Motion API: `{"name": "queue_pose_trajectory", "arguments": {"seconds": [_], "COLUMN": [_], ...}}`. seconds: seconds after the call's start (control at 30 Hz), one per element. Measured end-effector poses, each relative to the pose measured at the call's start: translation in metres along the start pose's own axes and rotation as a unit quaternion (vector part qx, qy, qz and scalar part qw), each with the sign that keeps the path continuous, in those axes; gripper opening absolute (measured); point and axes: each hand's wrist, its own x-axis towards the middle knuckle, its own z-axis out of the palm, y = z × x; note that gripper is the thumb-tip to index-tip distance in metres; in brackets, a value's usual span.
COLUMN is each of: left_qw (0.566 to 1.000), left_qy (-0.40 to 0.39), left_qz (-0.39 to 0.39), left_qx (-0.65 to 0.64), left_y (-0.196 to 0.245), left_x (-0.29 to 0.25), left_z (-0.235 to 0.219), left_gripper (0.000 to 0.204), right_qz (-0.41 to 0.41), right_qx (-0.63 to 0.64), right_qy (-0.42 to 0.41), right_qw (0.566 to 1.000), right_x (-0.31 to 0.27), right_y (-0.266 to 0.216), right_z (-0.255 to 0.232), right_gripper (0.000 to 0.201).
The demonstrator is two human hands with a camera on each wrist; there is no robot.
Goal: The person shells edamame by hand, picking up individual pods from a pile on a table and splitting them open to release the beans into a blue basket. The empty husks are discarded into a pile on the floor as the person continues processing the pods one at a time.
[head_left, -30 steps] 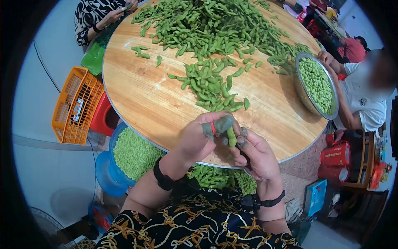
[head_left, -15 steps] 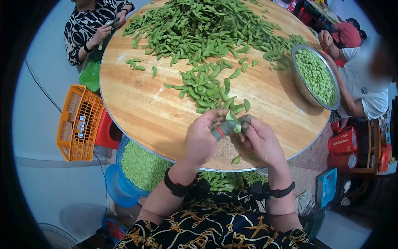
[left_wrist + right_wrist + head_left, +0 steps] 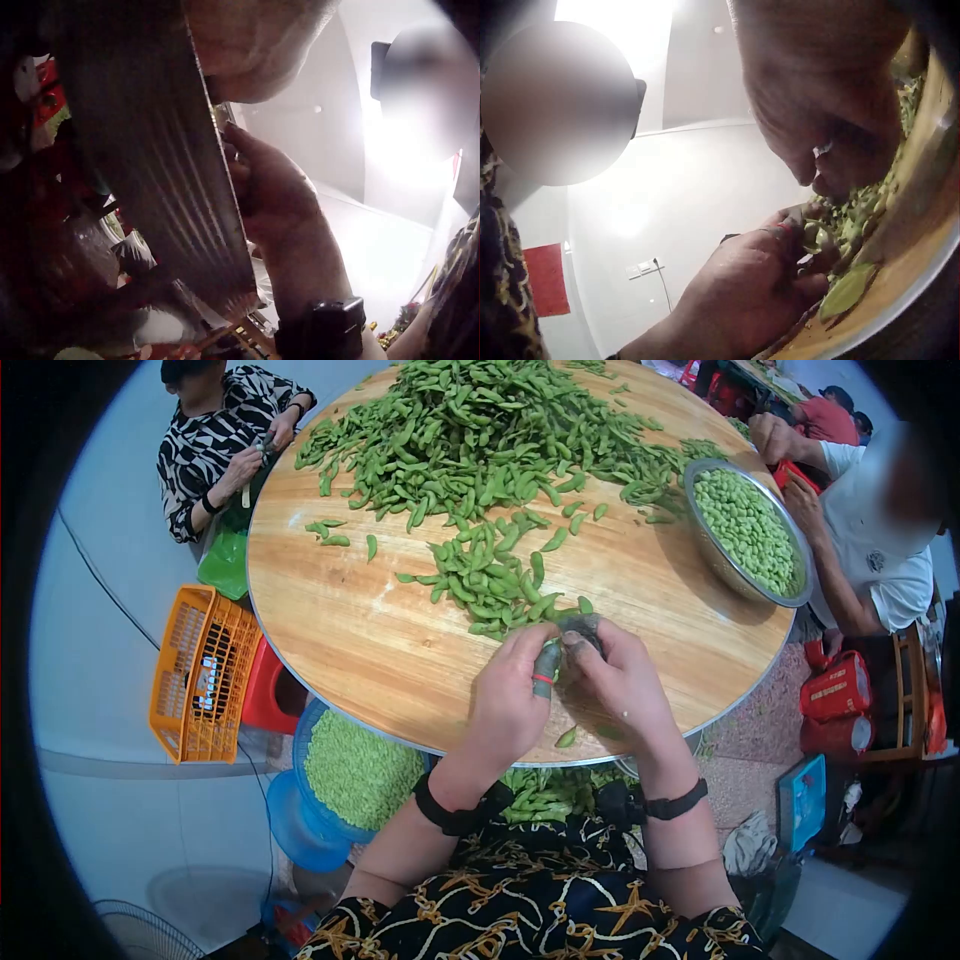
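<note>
My left hand [image 3: 512, 695] and right hand [image 3: 625, 680] meet at the fingertips over the near part of the table. The left thumb wears a grey cover with a red band; grey covers also show on the right fingertips. In the right wrist view the left hand [image 3: 742, 277] pinches a green soybean pod [image 3: 817, 236], mostly hidden in the head view. The right hand [image 3: 825, 97] curls its fingers just above; I cannot tell whether they hold anything. One loose pod [image 3: 567, 737] lies below the hands. Beyond them spreads a small group of pods [image 3: 490, 575].
A large pod heap [image 3: 470, 430] covers the far part of the round wooden table [image 3: 330, 620]. A metal bowl [image 3: 700, 535] of shelled beans stands at right, beside a seated person. Below left are a blue basin [image 3: 304, 745] of beans and an orange crate [image 3: 165, 700]. Another person sits far left.
One second ago both hands held a whole pod; half a second ago a split pod showed between them. Now the fingertips cover most of it. The head view has shifted slightly.
</note>
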Motion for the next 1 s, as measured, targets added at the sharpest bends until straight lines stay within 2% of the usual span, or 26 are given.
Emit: {"name": "queue_pose_trajectory", "arguments": {"seconds": [0.03, 0.1, 0.23, 0.3, 0.33, 0.4, 0.43, 0.5, 0.53, 0.6, 0.73, 0.8, 0.83, 0.9, 0.93, 1.0], "left_qw": [1.0, 0.999, 0.999, 0.994, 0.994, 0.969, 0.969, 0.921, 0.921, 0.884, 0.898, 0.954, 0.954, 0.885, 0.884, 0.82], "left_qy": [-0.001, -0.01, 0.019, 0.007, 0.009, 0.049, 0.052, 0.051, 0.051, 0.059, 0.019, -0.017, -0.017, -0.053, -0.052, -0.06], "left_qz": [0.004, -0.047, -0.024, -0.087, -0.085, -0.109, -0.109, -0.165, -0.166, -0.211, -0.193, -0.145, -0.145, -0.151, -0.152, -0.235], "left_qx": [0.0, -0.015, 0.031, -0.066, -0.066, -0.218, -0.216, -0.349, -0.348, -0.413, -0.394, -0.261, -0.262, -0.438, -0.439, -0.519], "left_y": [0.001, 0.004, 0.002, 0.004, -0.001, -0.015, -0.015, -0.011, -0.007, 0.001, -0.007, -0.017, -0.015, -0.005, 0.0, 0.007], "left_x": [0.0, -0.003, -0.005, -0.001, 0.0, 0.001, 0.0, -0.001, -0.001, -0.001, -0.004, -0.005, -0.005, -0.005, -0.004, -0.001], "left_z": [0.001, 0.002, 0.004, 0.001, 0.001, 0.002, 0.001, -0.003, -0.004, -0.003, -0.002, -0.001, -0.001, -0.003, -0.006, -0.01], "left_gripper": [0.027, 0.029, 0.031, 0.027, 0.027, 0.022, 0.022, 0.019, 0.019, 0.02, 0.024, 0.032, 0.032, 0.041, 0.041, 0.047], "right_qz": [-0.003, 0.097, 0.136, 0.099, 0.097, 0.111, 0.109, 0.076, 0.076, 0.077, 0.073, 0.013, 0.014, 0.011, 0.012, 0.066], "right_qx": [0.0, 0.078, 0.14, 0.12, 0.119, 0.123, 0.124, 0.125, 0.127, 0.099, 0.117, 0.08, 0.08, 0.092, 0.09, 0.121], "right_qy": [0.003, -0.036, -0.046, -0.051, -0.052, -0.05, -0.053, -0.044, -0.044, -0.041, -0.035, -0.009, -0.009, -0.002, -0.003, -0.034], "right_qw": [1.0, 0.992, 0.98, 0.987, 0.987, 0.985, 0.985, 0.988, 0.988, 0.991, 0.99, 0.997, 0.997, 0.996, 0.996, 0.99], "right_x": [0.001, 0.003, 0.003, 0.004, 0.003, -0.001, -0.002, -0.004, -0.003, 0.0, 0.004, 0.004, 0.005, 0.007, 0.007, 0.007], "right_y": [0.001, 0.001, 0.001, 0.003, 0.001, -0.004, -0.006, -0.008, -0.008, -0.005, 0.001, 0.001, 0.001, -0.002, -0.002, -0.004], "right_z": [-0.001, -0.003, -0.004, -0.003, -0.002, 0.004, 0.007, 0.013, 0.014, 0.013, 0.019, 0.022, 0.02, 0.014, 0.01, 0.004], "right_gripper": [0.02, 0.018, 0.016, 0.015, 0.015, 0.016, 0.016, 0.017, 0.017, 0.016, 0.013, 0.012, 0.012, 0.012, 0.012, 0.013]}}
